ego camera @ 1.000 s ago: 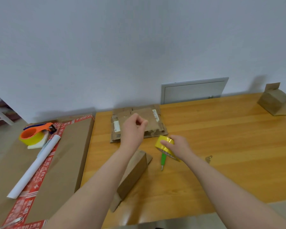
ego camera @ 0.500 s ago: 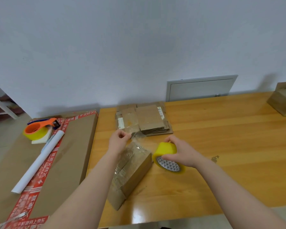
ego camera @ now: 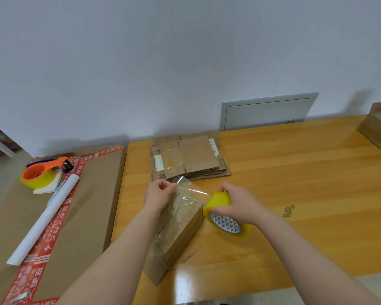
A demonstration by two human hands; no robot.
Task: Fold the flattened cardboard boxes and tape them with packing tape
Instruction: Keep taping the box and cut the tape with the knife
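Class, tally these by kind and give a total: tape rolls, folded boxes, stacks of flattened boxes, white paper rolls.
Tape rolls: 2 (held roll, dispenser roll)
Folded boxes: 2 (near box, far box)
Flattened-box stacks: 1
White paper rolls: 1
Total: 6

- My left hand (ego camera: 157,195) and forearm cover the left side of the folded box (ego camera: 180,227); I cannot tell how its flaps meet there.
- My right hand (ego camera: 237,203) wraps the tape roll (ego camera: 223,221), hiding its far rim.
- The clear tape strip (ego camera: 193,191) between my hands is see-through; its edges blur into the box.
- The small box (ego camera: 377,128) is cut by the right edge.
- The large carton (ego camera: 88,205) runs off the left and bottom edges.
- Labels on the flattened stack (ego camera: 196,157) are too small to read.
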